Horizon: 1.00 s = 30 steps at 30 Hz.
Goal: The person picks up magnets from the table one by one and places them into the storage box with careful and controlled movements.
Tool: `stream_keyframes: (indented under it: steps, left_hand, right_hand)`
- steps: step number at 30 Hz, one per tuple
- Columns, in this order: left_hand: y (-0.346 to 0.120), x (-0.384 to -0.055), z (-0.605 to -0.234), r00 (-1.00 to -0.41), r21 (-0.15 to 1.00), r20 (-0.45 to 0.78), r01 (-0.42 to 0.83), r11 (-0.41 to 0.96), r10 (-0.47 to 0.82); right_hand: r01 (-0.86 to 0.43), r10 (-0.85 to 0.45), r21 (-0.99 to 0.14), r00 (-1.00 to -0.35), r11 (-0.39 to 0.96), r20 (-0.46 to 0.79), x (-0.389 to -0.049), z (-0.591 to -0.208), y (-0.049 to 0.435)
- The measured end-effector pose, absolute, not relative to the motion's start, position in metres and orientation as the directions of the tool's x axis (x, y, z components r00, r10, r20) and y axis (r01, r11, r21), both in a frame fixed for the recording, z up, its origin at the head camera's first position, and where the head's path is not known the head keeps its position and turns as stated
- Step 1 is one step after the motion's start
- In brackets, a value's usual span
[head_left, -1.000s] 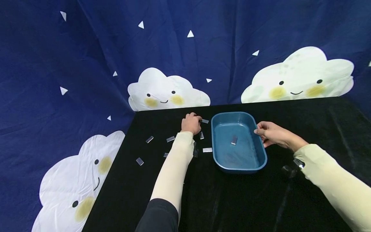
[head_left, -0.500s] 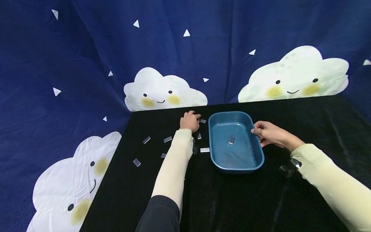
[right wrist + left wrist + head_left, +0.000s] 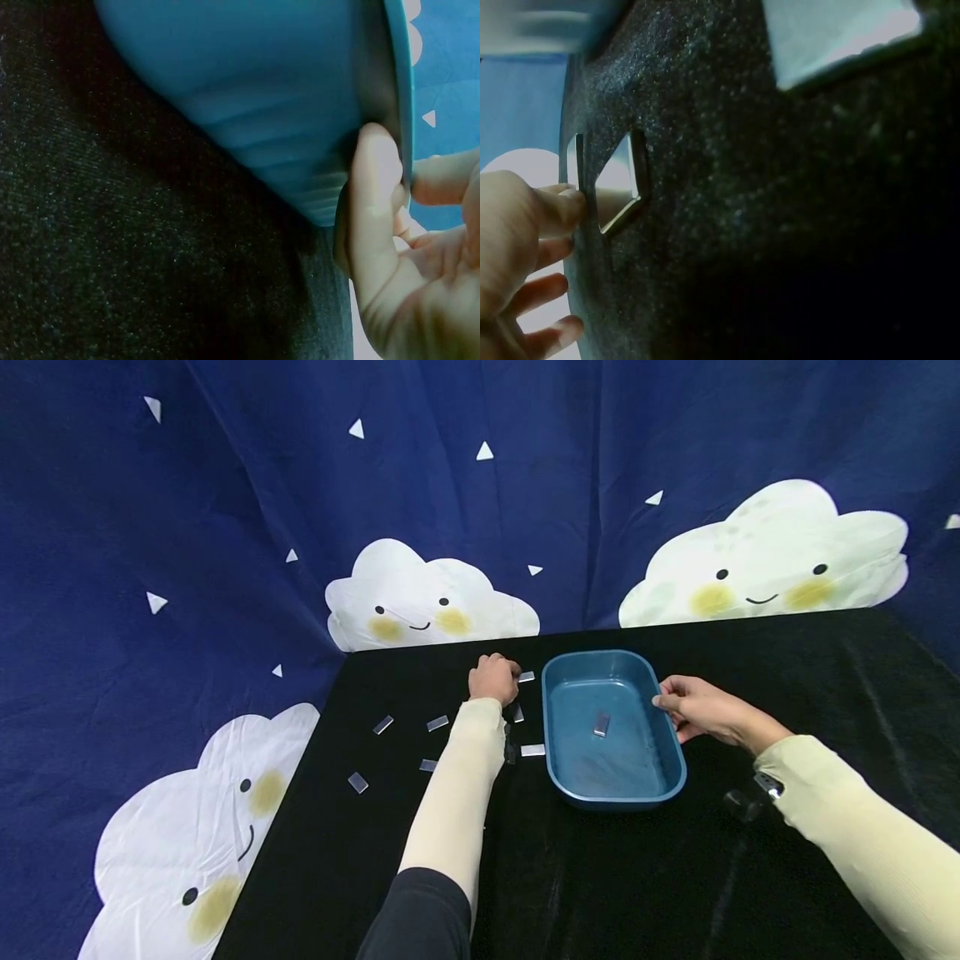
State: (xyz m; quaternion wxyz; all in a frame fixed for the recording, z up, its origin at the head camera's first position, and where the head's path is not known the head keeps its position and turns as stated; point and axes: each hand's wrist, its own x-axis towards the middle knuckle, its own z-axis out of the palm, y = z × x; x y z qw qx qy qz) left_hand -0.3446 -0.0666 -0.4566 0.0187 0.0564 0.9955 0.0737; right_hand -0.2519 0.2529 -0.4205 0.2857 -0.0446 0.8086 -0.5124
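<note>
My left hand (image 3: pixel 492 680) reaches over the far part of the black table, thumb and fingers pinching one end of a small shiny rectangular block (image 3: pixel 527 677). The left wrist view shows that block (image 3: pixel 574 161) edge-on at the thumb tip, beside another shiny block (image 3: pixel 621 184) lying on the cloth. My right hand (image 3: pixel 705 710) grips the right rim of a blue rectangular tub (image 3: pixel 615 772). In the right wrist view the thumb lies along the tub's outer wall (image 3: pixel 255 82), fingers over the rim. One block (image 3: pixel 602 724) lies inside the tub.
Several similar blocks lie scattered left of the tub, such as a pale block (image 3: pixel 532 750) by its left wall and a block (image 3: pixel 358 782) farthest left. A dark blue curtain (image 3: pixel 420 468) with printed clouds hangs behind the table's far edge.
The block at my left fingertips has turned slightly, its free end now tipped away from me. My right hand stays on the tub's rim. The head view has shifted a little.
</note>
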Motion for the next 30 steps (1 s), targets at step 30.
stream_keyframes:
  steps: [30]
  left_hand:
    - [-0.067, -0.33, -0.446, -0.993, 0.164, -0.011, 0.117, 0.979, 0.12]
  right_hand:
    - [0.23, -0.352, -0.85, -0.835, 0.474, -0.423, -0.253, -0.423, 0.252]
